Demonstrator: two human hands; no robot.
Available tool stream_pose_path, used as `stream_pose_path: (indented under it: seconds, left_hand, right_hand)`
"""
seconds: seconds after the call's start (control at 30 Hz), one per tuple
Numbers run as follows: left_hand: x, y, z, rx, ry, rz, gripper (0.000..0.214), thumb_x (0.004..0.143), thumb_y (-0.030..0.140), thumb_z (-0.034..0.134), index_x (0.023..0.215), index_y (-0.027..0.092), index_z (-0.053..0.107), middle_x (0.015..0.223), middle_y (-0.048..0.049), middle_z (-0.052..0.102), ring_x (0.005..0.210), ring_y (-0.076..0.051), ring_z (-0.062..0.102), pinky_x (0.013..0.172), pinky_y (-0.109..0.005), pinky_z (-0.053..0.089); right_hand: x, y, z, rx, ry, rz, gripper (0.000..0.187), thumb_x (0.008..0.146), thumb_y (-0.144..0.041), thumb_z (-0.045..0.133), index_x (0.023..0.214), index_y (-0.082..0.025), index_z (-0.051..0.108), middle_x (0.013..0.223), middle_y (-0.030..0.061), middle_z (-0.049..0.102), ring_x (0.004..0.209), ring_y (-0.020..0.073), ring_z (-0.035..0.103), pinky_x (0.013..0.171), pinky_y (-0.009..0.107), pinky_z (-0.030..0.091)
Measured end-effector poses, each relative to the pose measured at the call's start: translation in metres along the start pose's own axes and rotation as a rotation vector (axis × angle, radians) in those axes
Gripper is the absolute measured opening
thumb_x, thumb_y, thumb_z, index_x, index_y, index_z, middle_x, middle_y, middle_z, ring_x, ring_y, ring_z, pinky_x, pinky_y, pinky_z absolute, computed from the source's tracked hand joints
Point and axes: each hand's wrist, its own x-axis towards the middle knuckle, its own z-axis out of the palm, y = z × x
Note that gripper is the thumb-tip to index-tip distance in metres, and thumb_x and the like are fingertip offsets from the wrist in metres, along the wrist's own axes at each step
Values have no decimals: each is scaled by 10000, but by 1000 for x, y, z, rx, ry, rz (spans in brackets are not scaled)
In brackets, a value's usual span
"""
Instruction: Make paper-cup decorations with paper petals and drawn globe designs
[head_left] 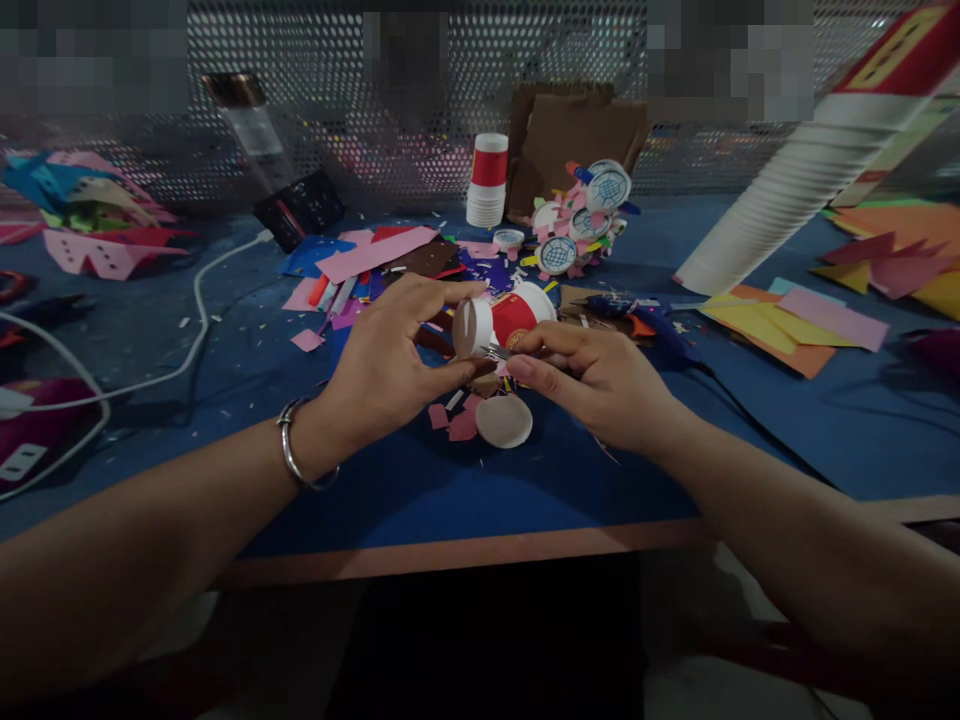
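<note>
A white paper cup with a red band is held on its side above the table. My left hand grips its left end, thumb below and fingers above. That end has a brownish round face with a pale mark on it. My right hand pinches a small, thin metal tool, its tip against the cup's lower left edge; its exact kind is unclear. Just below the hands lie a pale round disc and pink paper scraps.
A glue gun with a black cord lies right of my hands. Behind stand a short cup stack, a cluster of decorated cup pieces and cardboard. A tall cup stack leans at right, near coloured paper.
</note>
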Motion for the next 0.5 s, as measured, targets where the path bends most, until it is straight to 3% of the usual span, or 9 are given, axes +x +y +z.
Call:
stream_pose_path:
  seconds: [0.5]
  left_hand:
    - [0, 2, -4, 8, -29, -31, 576, 766, 410, 953, 1306, 301, 784, 1187, -85, 706, 969, -231, 701, 815, -382, 660]
  right_hand:
    - [1, -1, 0, -27, -24, -27, 428, 1015, -593, 660, 889, -199, 772, 805, 14, 718, 668, 118, 543, 619, 279, 384]
